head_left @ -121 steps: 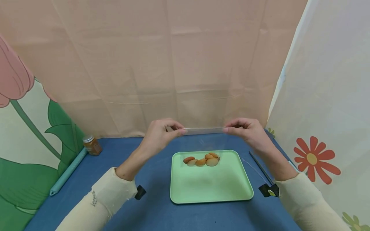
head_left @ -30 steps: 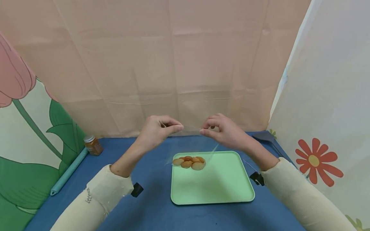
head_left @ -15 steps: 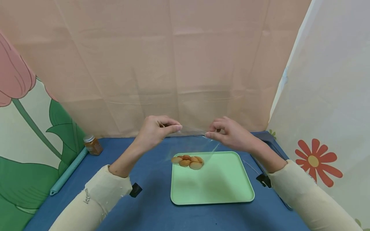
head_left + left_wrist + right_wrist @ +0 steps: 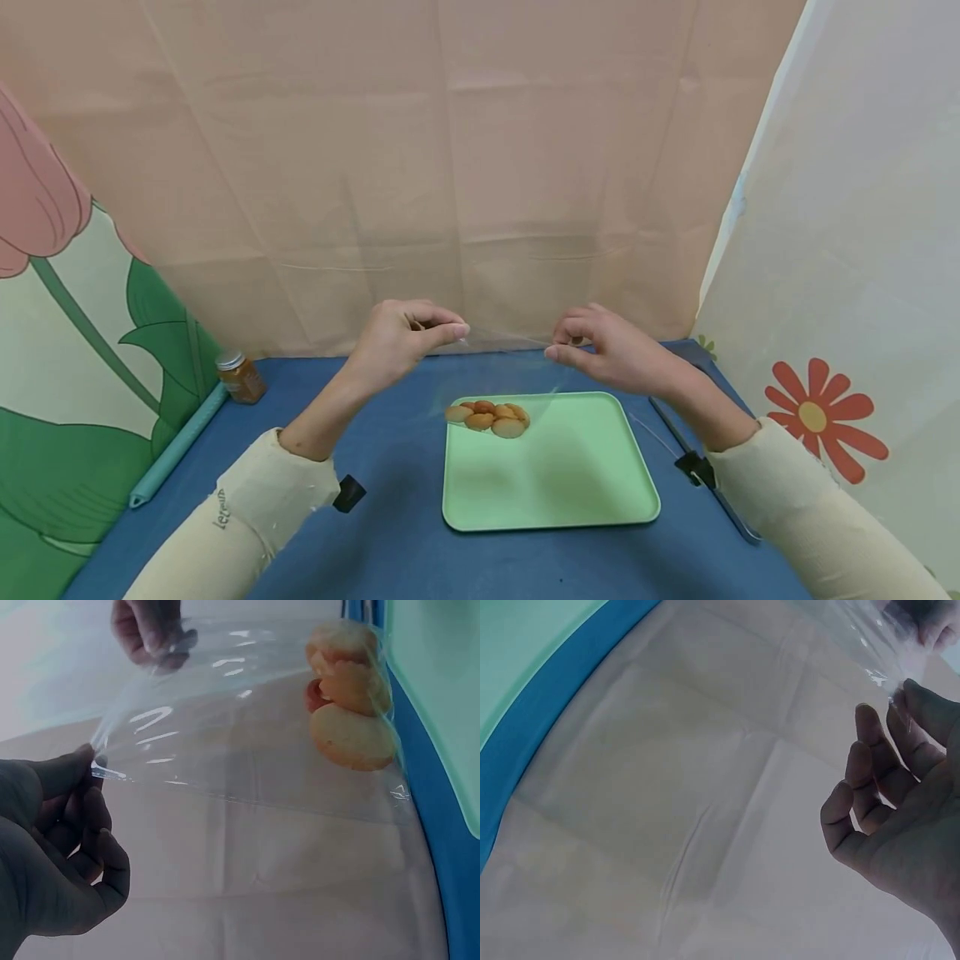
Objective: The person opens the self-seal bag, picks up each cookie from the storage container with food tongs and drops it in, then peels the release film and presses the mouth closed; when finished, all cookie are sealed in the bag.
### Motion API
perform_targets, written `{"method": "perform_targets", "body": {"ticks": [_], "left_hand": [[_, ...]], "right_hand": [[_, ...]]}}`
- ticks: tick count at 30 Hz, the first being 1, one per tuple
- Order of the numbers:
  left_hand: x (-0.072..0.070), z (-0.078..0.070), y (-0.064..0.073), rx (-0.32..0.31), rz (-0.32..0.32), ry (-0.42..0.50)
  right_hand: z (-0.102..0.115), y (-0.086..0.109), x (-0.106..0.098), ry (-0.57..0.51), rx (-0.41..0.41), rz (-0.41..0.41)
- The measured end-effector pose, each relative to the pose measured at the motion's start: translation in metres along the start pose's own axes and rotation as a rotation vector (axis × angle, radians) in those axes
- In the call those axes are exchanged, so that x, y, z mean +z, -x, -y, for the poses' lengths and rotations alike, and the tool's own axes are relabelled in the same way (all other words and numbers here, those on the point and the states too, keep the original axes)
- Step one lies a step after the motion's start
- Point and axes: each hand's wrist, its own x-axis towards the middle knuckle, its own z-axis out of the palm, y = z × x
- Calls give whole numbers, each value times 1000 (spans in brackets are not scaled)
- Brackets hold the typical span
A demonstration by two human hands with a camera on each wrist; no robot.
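A clear plastic bag (image 4: 225, 712) hangs between my two hands, its mouth edge stretched from one to the other. At its bottom lie several small round golden-brown breads (image 4: 487, 419), bunched above the back left of a light green tray (image 4: 555, 487). My left hand (image 4: 405, 337) pinches one corner of the mouth between thumb and forefinger. Opposite it, my right hand (image 4: 611, 348) pinches the other corner, its remaining fingers curved loosely, as the right wrist view shows. The bag is so transparent that much of its outline is hard to make out in the head view.
On the left of the blue table (image 4: 375, 533) stand a brown jar with a silver lid (image 4: 240, 379) and, lying beside it, a teal roll (image 4: 178, 447). A dark long-handled tool (image 4: 667, 423) lies at the right, partly behind my right forearm.
Over the last second my right hand moves right, away from the left one, spreading the bag's mouth. Compared with four seconds ago, the breads have shifted left and are bunched differently.
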Motion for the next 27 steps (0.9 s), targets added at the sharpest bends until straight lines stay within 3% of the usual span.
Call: {"method": "perform_targets", "body": {"ticks": [13, 27], "left_hand": [[-3, 8, -2, -77, 83, 101], [-7, 9, -2, -103, 125, 103]], "right_hand": [[-5, 7, -7, -166, 20, 39], [-9, 6, -9, -159, 81, -18]]}}
